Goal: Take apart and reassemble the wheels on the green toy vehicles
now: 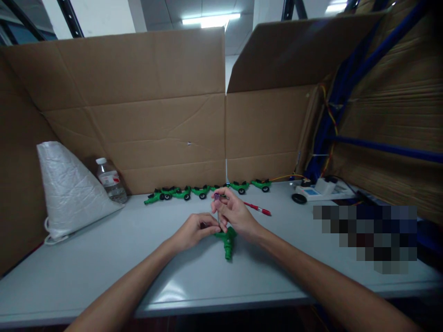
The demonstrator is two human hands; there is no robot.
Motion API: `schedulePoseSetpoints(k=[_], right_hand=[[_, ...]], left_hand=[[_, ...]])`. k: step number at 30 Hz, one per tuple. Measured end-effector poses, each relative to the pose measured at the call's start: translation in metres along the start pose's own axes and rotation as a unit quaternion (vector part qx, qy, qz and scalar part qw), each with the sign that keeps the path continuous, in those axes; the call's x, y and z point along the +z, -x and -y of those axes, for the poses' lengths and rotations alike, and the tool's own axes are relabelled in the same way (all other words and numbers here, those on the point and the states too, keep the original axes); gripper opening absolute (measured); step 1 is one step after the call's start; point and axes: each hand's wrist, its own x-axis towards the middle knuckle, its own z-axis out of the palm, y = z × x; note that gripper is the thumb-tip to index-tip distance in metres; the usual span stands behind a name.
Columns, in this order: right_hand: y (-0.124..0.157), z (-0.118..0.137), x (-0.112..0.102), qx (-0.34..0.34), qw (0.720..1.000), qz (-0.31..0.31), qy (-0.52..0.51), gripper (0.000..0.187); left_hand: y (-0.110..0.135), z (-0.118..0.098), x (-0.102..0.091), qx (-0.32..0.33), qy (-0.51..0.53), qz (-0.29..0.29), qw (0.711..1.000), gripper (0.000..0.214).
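Note:
My right hand is closed round the small purple handle of a screwdriver. Its thin metal shaft points down at a green plastic toy part on the table. Beside the shaft's lower end, my left hand is closed, with thumb and fingertips pinched at the toy part's left edge. The part's narrow ribbed end points toward me. My fingers hide its far side and the screwdriver's tip, so I cannot tell exactly what the tip touches.
Several green toy vehicles with black wheels line the table's back. A red pen lies right of my hands. A white bag and water bottle stand left; a power strip lies right. Cardboard walls enclose the table.

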Motion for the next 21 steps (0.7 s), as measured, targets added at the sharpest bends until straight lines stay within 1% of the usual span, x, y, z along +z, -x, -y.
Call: schedulePoseSetpoints(k=[4, 7, 11, 15, 17, 21], right_hand=[[0.0004, 0.0035, 0.0017, -0.012, 1.000, 0.013, 0.016, 0.039], [0.0011, 0.0045, 0.0017, -0.022, 0.999, -0.001, 0.026, 0.038], [0.0024, 0.0037, -0.0009, -0.008, 0.999, -0.018, 0.026, 0.044], [0.0031, 0.0037, -0.0006, -0.001, 1.000, 0.001, 0.008, 0.038], [0.0033, 0.0047, 0.0014, 0.004, 1.000, 0.006, 0.009, 0.040], [0.0040, 0.0059, 0.0054, -0.006, 1.000, -0.010, 0.023, 0.040]], left_hand=[[-0.0001, -0.0043, -0.0007, 0.002, -0.012, 0.003, 1.000, 0.032], [0.0005, -0.0036, -0.0001, 0.001, -0.003, 0.002, 1.000, 0.032], [0.0012, -0.0006, 0.0013, 0.004, -0.002, -0.001, 1.000, 0.034], [0.0004, -0.0013, 0.0012, 0.010, -0.008, 0.004, 1.000, 0.035], [-0.0002, -0.0026, 0.0007, 0.016, -0.013, 0.004, 1.000, 0.034], [-0.0003, -0.0039, -0.0005, 0.017, -0.039, 0.001, 0.999, 0.031]])
